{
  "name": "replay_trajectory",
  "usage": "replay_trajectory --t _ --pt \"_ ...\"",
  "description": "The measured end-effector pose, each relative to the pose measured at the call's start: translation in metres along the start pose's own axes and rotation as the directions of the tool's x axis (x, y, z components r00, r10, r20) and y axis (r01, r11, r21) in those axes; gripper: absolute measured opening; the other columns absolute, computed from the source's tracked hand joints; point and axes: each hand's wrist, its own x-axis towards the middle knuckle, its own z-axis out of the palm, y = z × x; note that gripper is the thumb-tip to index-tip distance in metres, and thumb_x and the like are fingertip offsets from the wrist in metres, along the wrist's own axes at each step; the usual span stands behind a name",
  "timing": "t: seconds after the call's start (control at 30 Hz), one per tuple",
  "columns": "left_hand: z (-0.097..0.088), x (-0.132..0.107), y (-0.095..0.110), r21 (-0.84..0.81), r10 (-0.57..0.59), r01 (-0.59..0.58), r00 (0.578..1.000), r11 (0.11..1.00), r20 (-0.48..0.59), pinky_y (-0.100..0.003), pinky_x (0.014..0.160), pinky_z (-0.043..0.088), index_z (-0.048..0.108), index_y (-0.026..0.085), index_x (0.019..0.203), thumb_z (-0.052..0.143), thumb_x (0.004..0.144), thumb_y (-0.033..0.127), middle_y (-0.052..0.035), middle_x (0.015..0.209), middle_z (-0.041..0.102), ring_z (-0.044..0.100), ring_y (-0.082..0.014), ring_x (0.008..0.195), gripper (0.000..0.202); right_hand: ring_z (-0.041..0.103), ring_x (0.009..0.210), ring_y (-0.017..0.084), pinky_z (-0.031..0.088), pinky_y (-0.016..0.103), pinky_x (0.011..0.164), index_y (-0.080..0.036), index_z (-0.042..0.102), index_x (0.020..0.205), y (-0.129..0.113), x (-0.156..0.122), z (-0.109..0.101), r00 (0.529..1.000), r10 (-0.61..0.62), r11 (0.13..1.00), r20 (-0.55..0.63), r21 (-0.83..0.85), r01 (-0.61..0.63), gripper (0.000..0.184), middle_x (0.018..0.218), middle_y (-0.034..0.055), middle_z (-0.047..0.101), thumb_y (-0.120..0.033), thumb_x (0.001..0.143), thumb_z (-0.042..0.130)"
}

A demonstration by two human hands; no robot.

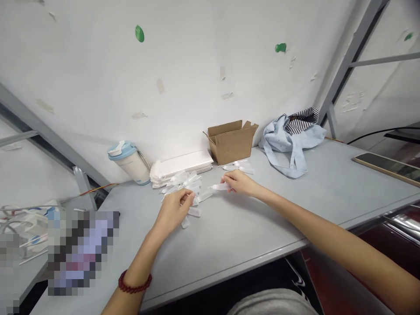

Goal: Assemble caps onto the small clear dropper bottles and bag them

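My right hand [239,181] is closed in a pinch on a small translucent plastic vial [220,187], which points left with its narrow tip. Over the edge of a loose pile of similar vials [188,180] is my left hand [176,209]. Its fingers are curled with thumb and forefinger close together; what they hold, if anything, is hidden. Single vials lie just beside it, one [194,211] close under the thumb and another [205,194] between the two hands. A smaller group of vials [244,166] rests behind my right hand.
An open cardboard box [232,144] stands against the wall, beside a stack of flat white packs [183,166]. A tumbler with a blue lid [129,164] is at the left. Light blue cloth bag [288,142] and phone [387,167] lie on the right of the grey table [236,232].
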Motion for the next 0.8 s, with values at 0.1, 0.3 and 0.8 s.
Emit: replay_trajectory --t 0.1,0.3,0.8 --pt "0.004 -0.001 0.003 -0.120 0.014 -0.005 0.997 0.993 0.071 -0.028 0.060 0.047 0.060 0.015 0.101 0.044 0.085 0.043 -0.0028 0.071 0.066 0.061 -0.0166 0.062 0.035 0.044 0.044 0.009 0.034 0.021 0.051 -0.014 0.059 0.073 -0.005 -0.004 0.005 0.997 -0.075 0.997 0.000 0.016 0.075 0.030 0.054 -0.0011 0.057 -0.024 0.088 0.035" --pt "0.010 -0.003 0.007 -0.249 0.028 0.014 0.986 0.968 0.164 -0.029 0.063 0.049 0.051 0.012 0.117 0.045 0.085 0.042 -0.0031 0.075 0.064 0.060 -0.0150 0.061 0.044 0.045 0.047 0.009 0.034 0.021 0.053 -0.014 0.060 0.076 -0.017 -0.014 0.006 0.985 -0.169 0.984 0.023 0.068 0.167 0.031 0.054 -0.0021 0.056 -0.025 0.091 0.035" --pt "0.003 -0.003 0.009 -0.354 -0.017 0.065 0.990 0.933 0.137 -0.029 0.063 0.051 0.064 0.013 0.095 0.059 0.075 0.036 -0.0037 0.075 0.063 0.062 -0.0171 0.065 0.031 0.044 0.045 0.008 0.034 0.021 0.053 -0.014 0.060 0.075 -0.019 -0.013 0.003 0.987 -0.152 0.985 -0.046 0.072 0.155 0.031 0.049 -0.0034 0.054 -0.024 0.091 0.036"
